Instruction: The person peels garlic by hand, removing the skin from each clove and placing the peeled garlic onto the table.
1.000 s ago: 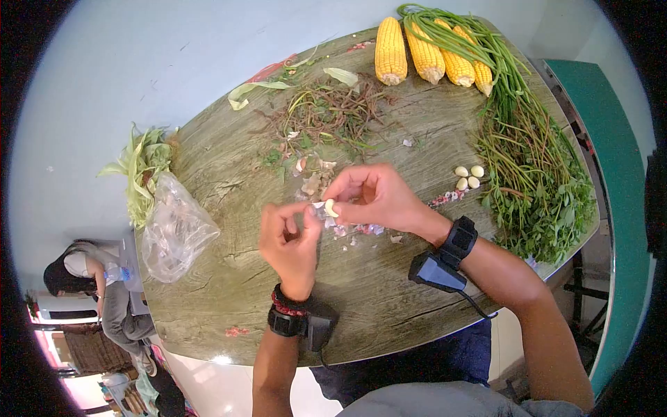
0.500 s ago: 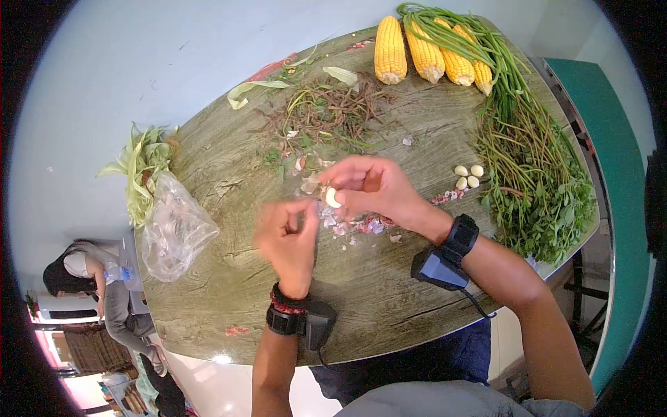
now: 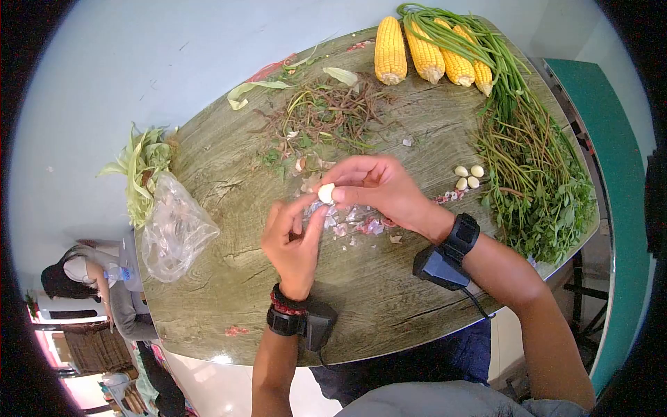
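A pale, mostly peeled garlic clove (image 3: 326, 193) is pinched between the thumb and fingers of my right hand (image 3: 381, 191). The thumb and forefinger of my left hand (image 3: 290, 240) close in on the clove's lower left side and appear to grip it too. Beneath both hands lie scattered garlic skins (image 3: 340, 228), partly covered by my fingers. Several peeled garlic cloves (image 3: 467, 177) sit in a small group to the right of my right hand.
Corn cobs (image 3: 390, 52) lie at the back, beside long beans and leafy greens (image 3: 538, 194) along the right. A heap of stem trimmings (image 3: 330, 115) is beyond my hands. Corn husks (image 3: 142, 167) and a clear plastic bag (image 3: 177, 229) are leftward. Another person (image 3: 90, 274) sits far left.
My left hand has moved up and right to the garlic clove, its fingers now meeting it. The clove has turned and shifted slightly left in my right fingers.
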`<state>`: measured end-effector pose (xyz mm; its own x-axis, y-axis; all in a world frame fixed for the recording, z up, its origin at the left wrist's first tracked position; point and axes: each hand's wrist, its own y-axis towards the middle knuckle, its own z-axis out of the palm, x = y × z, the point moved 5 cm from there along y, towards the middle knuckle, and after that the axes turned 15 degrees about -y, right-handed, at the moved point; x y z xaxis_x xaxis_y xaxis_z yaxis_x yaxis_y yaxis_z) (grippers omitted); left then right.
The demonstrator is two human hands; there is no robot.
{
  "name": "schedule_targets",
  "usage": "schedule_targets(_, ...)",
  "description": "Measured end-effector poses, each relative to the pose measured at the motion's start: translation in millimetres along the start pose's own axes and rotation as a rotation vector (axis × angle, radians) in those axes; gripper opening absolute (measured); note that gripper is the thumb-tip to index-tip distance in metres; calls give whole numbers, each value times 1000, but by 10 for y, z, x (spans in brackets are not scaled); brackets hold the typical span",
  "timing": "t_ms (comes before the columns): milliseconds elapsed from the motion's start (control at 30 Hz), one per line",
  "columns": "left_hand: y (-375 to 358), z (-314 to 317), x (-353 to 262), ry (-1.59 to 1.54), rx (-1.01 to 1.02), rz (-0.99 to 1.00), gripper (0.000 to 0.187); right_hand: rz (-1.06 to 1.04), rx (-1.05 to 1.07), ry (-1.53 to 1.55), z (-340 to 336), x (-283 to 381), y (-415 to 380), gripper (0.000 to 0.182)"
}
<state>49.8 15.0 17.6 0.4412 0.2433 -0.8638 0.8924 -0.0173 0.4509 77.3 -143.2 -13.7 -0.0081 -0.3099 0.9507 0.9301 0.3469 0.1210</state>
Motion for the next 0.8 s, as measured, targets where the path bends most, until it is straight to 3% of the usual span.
schedule_targets(333,5,-4,-40,-5,-20,48,23,53,75,-152,41,-38,-29,20)
schedule_targets(533,0,-1,-43,-14,5,61,28,85,-30,45,-8,4,-19,21)
schedule_targets(800,-8,-21,-34,-25,7,75,28,84,27,3,6,-35,-23,24)
